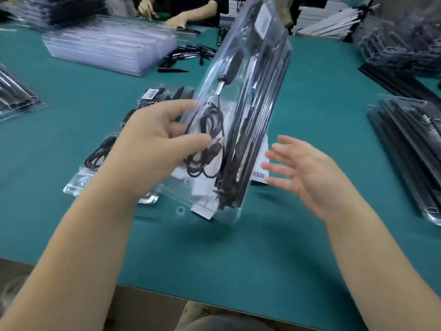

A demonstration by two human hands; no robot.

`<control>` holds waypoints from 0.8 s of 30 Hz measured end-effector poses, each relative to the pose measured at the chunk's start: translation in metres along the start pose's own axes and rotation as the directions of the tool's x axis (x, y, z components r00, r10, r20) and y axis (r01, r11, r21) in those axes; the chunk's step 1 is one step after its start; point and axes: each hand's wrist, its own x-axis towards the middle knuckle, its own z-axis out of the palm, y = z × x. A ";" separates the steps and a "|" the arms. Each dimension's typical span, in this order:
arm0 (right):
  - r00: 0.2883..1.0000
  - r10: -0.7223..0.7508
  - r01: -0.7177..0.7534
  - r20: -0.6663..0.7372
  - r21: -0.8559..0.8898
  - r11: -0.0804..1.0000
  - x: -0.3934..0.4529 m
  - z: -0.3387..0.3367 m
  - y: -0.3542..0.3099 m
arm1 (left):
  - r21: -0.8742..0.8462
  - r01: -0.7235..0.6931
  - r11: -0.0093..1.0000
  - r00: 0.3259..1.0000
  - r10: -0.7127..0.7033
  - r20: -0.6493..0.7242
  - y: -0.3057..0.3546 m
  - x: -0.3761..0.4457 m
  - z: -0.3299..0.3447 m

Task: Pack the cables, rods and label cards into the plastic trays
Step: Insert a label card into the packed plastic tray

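My left hand [152, 139] grips the left edge of a clear plastic tray [269, 75], which stands tilted upright above the green table [310, 111]. Inside the tray lie a coiled black cable [205, 149] and long black rods [248, 130]. My right hand [303, 173] hovers just right of the tray's lower end with fingers spread, holding nothing and apart from the tray. A white label card [260, 170] with a barcode lies on the table behind the tray. Another tray with a cable [100, 156] lies flat under my left forearm.
A stack of empty clear trays [112, 46] sits at the back left, with loose black rods [188, 56] beside it. Filled trays pile up at the right [410, 144] and left edge [16, 96]. Another person's hands [176, 20] work across the table.
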 end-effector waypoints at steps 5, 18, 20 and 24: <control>0.984 0.045 -0.033 0.175 -0.072 0.997 -0.007 0.041 0.021 | -0.238 0.148 0.960 0.988 -0.155 -0.007 -0.024 0.000 -0.022; 0.991 -0.040 0.089 0.129 -0.400 0.912 0.029 0.159 0.015 | 0.263 0.317 0.911 0.873 -0.172 -0.457 -0.082 0.007 -0.119; 0.990 -0.041 0.095 0.132 -0.431 0.897 0.032 0.167 0.020 | 0.273 0.340 0.900 0.853 -0.173 -0.492 -0.090 0.002 -0.120; 0.994 -0.024 0.074 0.108 -0.496 0.865 0.035 0.171 0.032 | 0.272 0.375 0.886 0.824 -0.184 -0.536 -0.102 -0.004 -0.111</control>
